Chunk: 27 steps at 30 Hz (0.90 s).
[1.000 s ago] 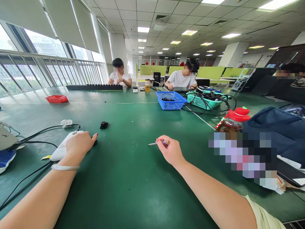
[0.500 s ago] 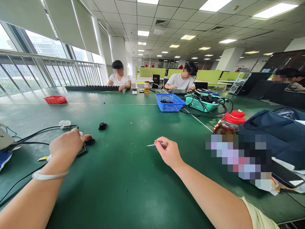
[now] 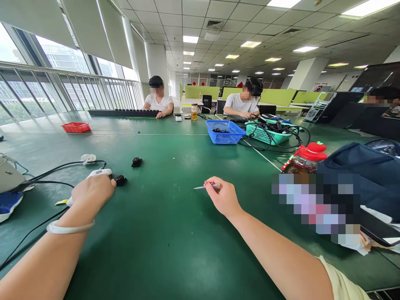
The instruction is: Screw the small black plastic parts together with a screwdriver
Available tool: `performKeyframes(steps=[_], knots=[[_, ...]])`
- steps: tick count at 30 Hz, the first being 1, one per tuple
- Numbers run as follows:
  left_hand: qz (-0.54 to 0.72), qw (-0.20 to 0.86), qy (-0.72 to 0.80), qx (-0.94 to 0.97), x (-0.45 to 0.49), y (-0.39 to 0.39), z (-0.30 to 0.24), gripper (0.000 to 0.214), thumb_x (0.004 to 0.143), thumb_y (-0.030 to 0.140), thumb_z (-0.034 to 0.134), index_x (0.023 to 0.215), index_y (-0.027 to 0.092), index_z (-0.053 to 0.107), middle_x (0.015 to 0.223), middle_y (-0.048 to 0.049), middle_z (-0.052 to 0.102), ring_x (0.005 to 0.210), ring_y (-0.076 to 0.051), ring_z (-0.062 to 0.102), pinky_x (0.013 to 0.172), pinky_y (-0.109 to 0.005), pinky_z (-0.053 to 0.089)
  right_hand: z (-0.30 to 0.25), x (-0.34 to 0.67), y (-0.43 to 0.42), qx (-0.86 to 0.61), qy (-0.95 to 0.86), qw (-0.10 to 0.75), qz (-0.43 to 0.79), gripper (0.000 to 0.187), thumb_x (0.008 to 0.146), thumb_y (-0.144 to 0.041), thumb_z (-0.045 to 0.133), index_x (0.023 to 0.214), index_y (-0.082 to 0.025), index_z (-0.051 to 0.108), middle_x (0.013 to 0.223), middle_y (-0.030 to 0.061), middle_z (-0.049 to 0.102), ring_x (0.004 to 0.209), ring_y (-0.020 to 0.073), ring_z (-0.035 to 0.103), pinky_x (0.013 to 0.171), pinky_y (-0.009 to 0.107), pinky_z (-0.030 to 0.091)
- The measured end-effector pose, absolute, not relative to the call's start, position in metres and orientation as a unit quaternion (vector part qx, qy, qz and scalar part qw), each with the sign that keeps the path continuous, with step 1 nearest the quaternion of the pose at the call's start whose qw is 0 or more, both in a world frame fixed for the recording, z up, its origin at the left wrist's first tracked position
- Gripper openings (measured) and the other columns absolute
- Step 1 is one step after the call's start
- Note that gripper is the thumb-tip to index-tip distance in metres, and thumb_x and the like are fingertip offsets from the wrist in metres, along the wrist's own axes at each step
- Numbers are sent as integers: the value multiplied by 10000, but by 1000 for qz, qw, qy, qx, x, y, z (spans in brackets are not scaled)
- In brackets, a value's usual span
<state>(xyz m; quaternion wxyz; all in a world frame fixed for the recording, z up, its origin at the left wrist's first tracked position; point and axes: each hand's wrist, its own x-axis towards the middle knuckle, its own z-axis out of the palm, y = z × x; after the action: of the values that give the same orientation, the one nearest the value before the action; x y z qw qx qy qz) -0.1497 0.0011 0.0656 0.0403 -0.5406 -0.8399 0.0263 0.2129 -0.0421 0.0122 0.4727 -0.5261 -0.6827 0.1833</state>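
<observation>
My right hand (image 3: 223,195) is closed around a small screwdriver (image 3: 200,188), whose thin metal shaft points left above the green table (image 3: 175,250). My left hand (image 3: 93,191), with a pale bracelet on the wrist, is curled over the near side of a white power strip (image 3: 103,171). Its fingertips are hidden, so what they grip cannot be made out. Just right of those fingers lies a small black part (image 3: 120,180). A second black part (image 3: 136,162) rests farther off on the tabletop.
Black cables (image 3: 59,168) run along the left. Farther back are a red tray (image 3: 76,127), a blue basket (image 3: 225,135) and a teal basket (image 3: 268,134) heaped with cables. A red-lidded bottle (image 3: 304,160) and a dark bag (image 3: 356,179) crowd the right. Co-workers sit opposite.
My left hand has turned and lowered, its thumb no longer showing; the dark flat piece beside it is now out of sight. The right hand keeps its hold on the screwdriver.
</observation>
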Motion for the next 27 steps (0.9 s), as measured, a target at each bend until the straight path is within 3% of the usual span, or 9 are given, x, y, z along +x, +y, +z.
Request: performKeyframes(steps=[5, 10, 16, 27], knots=[[-22, 158, -729, -666, -159, 11, 53, 394, 919, 333, 329, 929, 123, 661, 1080, -196, 642, 1188, -327, 534, 919, -399, 467, 13, 212, -42, -526, -683, 472, 186, 302, 895, -426, 493, 730, -215, 631, 584, -18, 578, 512, 117, 479, 525, 232, 364], [-26, 102, -754, -649, -152, 14, 48, 327, 938, 354, 377, 1068, 141, 587, 1075, -165, 645, 967, -295, 633, 790, -377, 485, 13, 212, -41, -529, -677, 474, 196, 301, 890, -428, 498, 733, -210, 632, 581, -20, 574, 506, 112, 471, 513, 229, 355], [-49, 53, -770, -634, -145, 13, 49, 436, 942, 386, 378, 1281, 125, 463, 1108, -194, 654, 1023, -349, 625, 779, -398, 477, 12, 211, -42, -527, -675, 478, 193, 304, 886, -424, 500, 718, -205, 628, 554, -26, 551, 486, 105, 453, 506, 227, 347], [-53, 41, -775, -628, -157, 25, 31, 564, 920, 473, 382, 1359, 123, 440, 1130, -215, 662, 1060, -385, 618, 842, -450, 478, 11, 212, -41, -523, -681, 478, 184, 300, 893, -415, 500, 724, -207, 635, 561, -24, 568, 493, 108, 473, 510, 228, 365]])
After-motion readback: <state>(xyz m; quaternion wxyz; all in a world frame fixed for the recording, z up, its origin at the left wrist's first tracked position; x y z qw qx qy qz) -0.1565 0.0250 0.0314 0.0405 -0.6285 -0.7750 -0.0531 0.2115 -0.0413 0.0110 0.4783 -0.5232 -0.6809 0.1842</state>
